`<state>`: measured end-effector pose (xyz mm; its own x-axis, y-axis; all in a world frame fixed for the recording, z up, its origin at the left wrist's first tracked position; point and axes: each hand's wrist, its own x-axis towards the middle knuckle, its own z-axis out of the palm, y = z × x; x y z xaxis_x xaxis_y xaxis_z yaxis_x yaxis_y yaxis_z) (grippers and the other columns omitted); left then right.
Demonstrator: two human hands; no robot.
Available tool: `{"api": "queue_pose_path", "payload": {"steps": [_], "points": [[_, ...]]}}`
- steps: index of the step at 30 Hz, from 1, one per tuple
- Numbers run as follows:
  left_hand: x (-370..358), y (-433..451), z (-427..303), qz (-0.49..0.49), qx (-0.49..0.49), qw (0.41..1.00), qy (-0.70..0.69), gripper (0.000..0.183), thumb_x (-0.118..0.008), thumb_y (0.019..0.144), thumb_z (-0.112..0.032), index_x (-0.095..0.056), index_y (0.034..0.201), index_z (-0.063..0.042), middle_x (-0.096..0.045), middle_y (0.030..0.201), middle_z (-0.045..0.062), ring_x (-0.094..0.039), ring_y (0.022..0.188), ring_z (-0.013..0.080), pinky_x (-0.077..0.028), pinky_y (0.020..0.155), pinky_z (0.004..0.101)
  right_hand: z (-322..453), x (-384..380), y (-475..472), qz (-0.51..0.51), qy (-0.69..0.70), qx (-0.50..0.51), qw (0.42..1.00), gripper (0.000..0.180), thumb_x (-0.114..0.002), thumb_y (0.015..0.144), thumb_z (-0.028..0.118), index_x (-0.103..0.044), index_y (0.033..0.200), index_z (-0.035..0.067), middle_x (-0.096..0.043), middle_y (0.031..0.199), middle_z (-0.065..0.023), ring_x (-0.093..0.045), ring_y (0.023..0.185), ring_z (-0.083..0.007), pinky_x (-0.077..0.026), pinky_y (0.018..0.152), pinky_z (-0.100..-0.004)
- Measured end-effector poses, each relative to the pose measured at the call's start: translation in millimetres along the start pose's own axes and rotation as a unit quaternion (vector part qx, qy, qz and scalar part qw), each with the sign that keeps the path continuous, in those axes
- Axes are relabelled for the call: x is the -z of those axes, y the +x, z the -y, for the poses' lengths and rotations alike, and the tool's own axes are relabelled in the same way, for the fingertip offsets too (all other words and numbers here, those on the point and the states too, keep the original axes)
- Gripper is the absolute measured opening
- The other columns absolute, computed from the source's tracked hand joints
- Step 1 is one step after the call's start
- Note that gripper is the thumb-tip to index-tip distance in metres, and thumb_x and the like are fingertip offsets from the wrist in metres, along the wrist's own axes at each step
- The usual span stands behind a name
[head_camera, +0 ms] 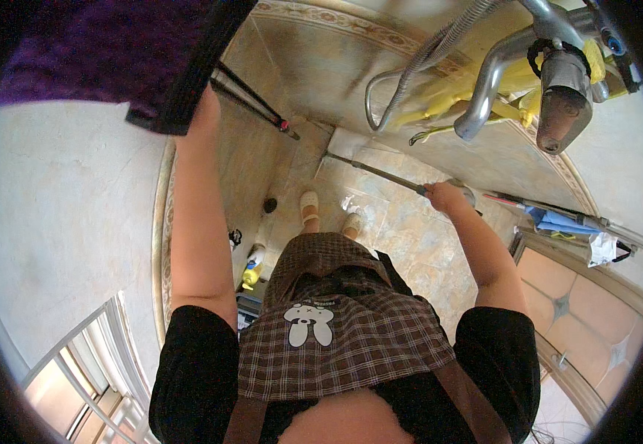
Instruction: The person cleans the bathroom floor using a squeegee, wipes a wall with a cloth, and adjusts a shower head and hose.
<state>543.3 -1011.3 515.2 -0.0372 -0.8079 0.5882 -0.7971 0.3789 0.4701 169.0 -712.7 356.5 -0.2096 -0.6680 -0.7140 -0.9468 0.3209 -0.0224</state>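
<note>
My left hand (208, 105) is raised at upper left. Its fingers are hidden behind the black edge of a purple fabric pad (105, 50), perhaps a mop head. From beside it a black pole (255, 102) with a red band slants down over the floor; its hold on either is unclear. My right hand (442, 196) is closed around a long dark pole (379, 173), which runs left to a thin, straight head on the tiled floor. A small round handle end or bowl-like thing shows behind that hand. White clogs (309, 206) are on my feet, beside wet, shiny tiles.
Metal pipes (485, 83), a coiled hose (418, 66) and yellow cloth or gloves (440, 108) hang at upper right. A bottle with a yellow top (253, 266) stands by the left wall. A blue cloth (560, 220) lies at right, above a tiled cabinet (565, 294).
</note>
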Motion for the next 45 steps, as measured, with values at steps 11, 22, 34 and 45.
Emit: {"api": "queue_pose_path", "payload": {"steps": [11,22,34,45], "points": [[-79.2,-11.9,29.8,-0.011,-0.03,0.961,-0.275,0.024,-0.052,0.08,-0.003,-0.049,0.103,0.003,-0.051,0.106,0.009,-0.049,0.092,0.0192,-0.04,0.077,0.0259,-3.4,-104.7,-118.5,0.019,0.143,-0.086,0.986,0.028,-0.057,0.073,0.025,-0.051,0.078,-0.002,-0.057,0.08,-0.0228,-0.056,0.077,-0.0369,-0.045,0.068,-0.0435],[-71.2,-2.9,41.5,-0.088,-0.259,0.858,0.435,0.022,-0.048,0.083,-0.016,-0.057,0.095,0.0,-0.057,0.097,0.009,-0.053,0.088,0.0263,-0.041,0.077,0.0353,45.9,-123.5,-91.6,-0.07,0.14,-0.121,0.98,0.025,-0.056,0.076,0.023,-0.049,0.083,0.0,-0.058,0.079,-0.0199,-0.057,0.073,-0.0353,-0.046,0.064,-0.0427],[-56.6,5.1,27.1,-0.086,-0.206,0.975,0.015,0.019,-0.049,0.081,-0.009,-0.057,0.096,-0.001,-0.058,0.094,0.014,-0.053,0.091,0.0293,-0.04,0.08,0.0343,18.5,-144.4,-95.4,-0.018,0.102,-0.2,0.974,0.025,-0.054,0.078,0.024,-0.048,0.087,0.002,-0.059,0.082,-0.0186,-0.058,0.076,-0.0339,-0.046,0.067,-0.0424],[-87.7,10.7,89.0,0.028,-0.1,0.984,0.142,0.027,-0.046,0.082,-0.023,-0.059,0.099,-0.006,-0.058,0.1,0.013,-0.053,0.094,0.0312,-0.041,0.081,0.0386,17.5,-137.9,-78.6,-0.017,0.123,-0.163,0.979,0.028,-0.056,0.075,0.027,-0.05,0.085,0.001,-0.058,0.08,-0.0207,-0.057,0.076,-0.0365,-0.045,0.067,-0.0443]]}}
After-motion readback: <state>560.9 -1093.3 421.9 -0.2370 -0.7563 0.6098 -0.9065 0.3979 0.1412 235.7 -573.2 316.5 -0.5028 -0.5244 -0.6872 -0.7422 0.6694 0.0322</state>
